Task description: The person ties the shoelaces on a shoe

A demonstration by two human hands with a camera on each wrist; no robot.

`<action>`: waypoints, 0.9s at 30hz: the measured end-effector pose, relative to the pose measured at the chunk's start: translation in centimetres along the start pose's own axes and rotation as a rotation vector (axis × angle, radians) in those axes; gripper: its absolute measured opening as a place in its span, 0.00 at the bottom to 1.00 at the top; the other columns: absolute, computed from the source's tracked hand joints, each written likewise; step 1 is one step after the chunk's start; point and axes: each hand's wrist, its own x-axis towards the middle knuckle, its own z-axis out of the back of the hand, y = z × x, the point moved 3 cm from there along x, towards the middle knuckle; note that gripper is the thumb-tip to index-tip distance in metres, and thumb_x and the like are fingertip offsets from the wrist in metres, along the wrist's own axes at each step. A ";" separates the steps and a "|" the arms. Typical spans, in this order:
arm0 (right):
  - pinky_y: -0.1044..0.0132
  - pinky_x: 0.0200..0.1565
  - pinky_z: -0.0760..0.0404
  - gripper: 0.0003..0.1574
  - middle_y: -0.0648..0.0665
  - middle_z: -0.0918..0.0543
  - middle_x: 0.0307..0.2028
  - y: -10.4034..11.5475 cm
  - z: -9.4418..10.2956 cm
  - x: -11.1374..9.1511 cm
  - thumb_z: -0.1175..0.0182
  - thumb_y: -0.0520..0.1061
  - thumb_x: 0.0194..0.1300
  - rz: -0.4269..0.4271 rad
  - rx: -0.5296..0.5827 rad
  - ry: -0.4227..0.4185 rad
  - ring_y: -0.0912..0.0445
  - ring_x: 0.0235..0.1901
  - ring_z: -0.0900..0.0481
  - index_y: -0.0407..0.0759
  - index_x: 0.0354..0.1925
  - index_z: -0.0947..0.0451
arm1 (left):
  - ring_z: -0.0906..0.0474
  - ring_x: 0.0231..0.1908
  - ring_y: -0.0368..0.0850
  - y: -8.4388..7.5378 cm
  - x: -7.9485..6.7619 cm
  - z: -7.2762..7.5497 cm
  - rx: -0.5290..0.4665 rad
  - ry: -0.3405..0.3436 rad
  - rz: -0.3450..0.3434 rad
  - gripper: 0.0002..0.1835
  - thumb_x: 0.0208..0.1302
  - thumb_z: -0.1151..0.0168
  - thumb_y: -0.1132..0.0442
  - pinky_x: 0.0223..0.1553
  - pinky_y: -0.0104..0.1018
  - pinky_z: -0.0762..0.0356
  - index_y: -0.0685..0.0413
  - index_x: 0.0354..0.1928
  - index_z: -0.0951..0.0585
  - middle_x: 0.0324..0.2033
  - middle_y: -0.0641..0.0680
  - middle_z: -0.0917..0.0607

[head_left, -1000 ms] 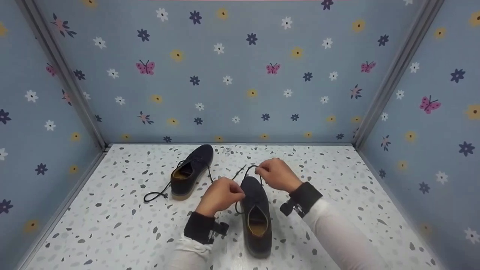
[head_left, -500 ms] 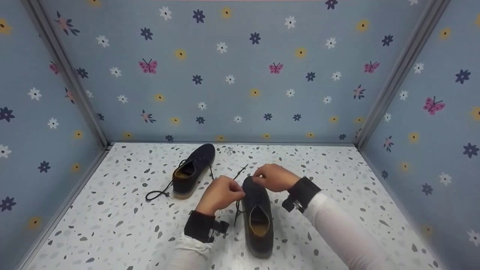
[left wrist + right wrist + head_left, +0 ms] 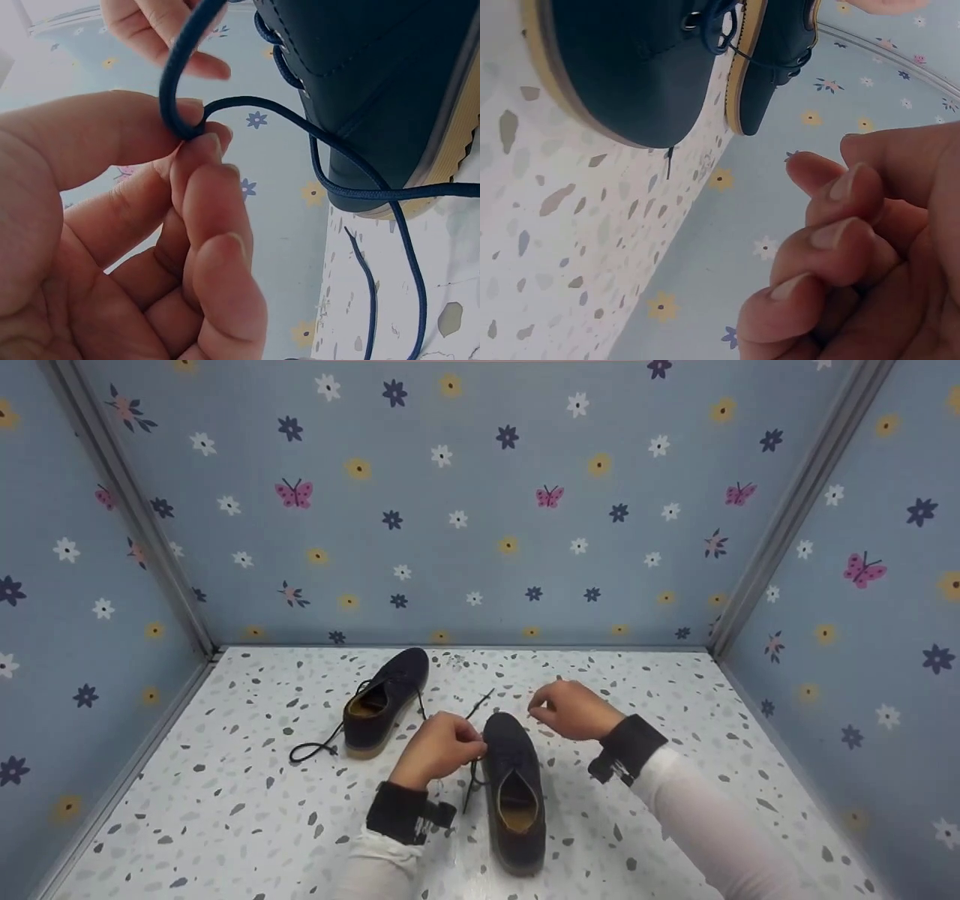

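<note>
Lace (image 3: 259, 103) sits pinched between thumb and fingers of the left hand (image 3: 441, 745), just beside the left side of the nearer shoe (image 3: 517, 765). Its strands cross near that shoe's toe; which shoe each strand belongs to is hard to tell. The right hand (image 3: 574, 711) shows the change: 1 second ago it held a loop of lace above the toe, and now it is off to the right, fingers loosely curled and holding nothing. That leaves the pinched lace in the left hand alone, with the other hand free. The nearer shoe stands upright on the speckled bench (image 3: 645, 810), toe toward the flowered wall (image 3: 480, 555). To its left, farther off, the other shoe (image 3: 401, 679) also stands upright, a lace loop (image 3: 306, 757) trailing behind its heel.
</note>
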 end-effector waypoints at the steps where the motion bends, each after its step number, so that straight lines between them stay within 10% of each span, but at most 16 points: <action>1: 0.62 0.36 0.21 0.13 0.44 0.09 0.38 -0.1 -0.1 -0.2 0.40 0.45 0.76 0.005 0.004 -0.006 0.63 0.26 0.24 0.43 0.46 0.10 | 0.24 0.23 0.38 0.1 0.0 0.0 -0.004 -0.002 0.004 0.06 0.60 0.29 0.60 0.30 0.34 0.26 0.49 0.26 0.11 0.21 0.44 0.16; 12: 0.70 0.27 0.30 0.11 0.51 0.17 0.26 0.4 -2.4 -2.4 0.38 0.45 0.76 0.109 0.101 0.045 0.66 0.20 0.31 0.46 0.49 0.11 | 0.25 0.20 0.38 0.6 0.0 0.0 -0.067 0.007 0.079 0.06 0.58 0.28 0.58 0.23 0.32 0.29 0.49 0.25 0.14 0.18 0.42 0.18; 20: 0.62 0.54 0.15 0.13 0.50 0.10 0.50 2.6 -4.1 -3.4 0.39 0.44 0.76 0.238 0.140 0.078 0.59 0.49 0.13 0.47 0.54 0.13 | 0.25 0.19 0.38 0.8 0.1 0.0 -0.088 0.006 0.086 0.06 0.57 0.29 0.59 0.22 0.31 0.30 0.48 0.25 0.16 0.17 0.43 0.18; 27: 0.64 0.56 0.15 0.14 0.50 0.09 0.51 4.1 -5.1 -3.2 0.38 0.45 0.75 0.268 0.132 0.125 0.59 0.51 0.12 0.48 0.56 0.13 | 0.23 0.19 0.38 0.9 0.1 0.0 -0.073 0.006 0.089 0.05 0.57 0.30 0.59 0.23 0.32 0.29 0.48 0.26 0.17 0.17 0.44 0.16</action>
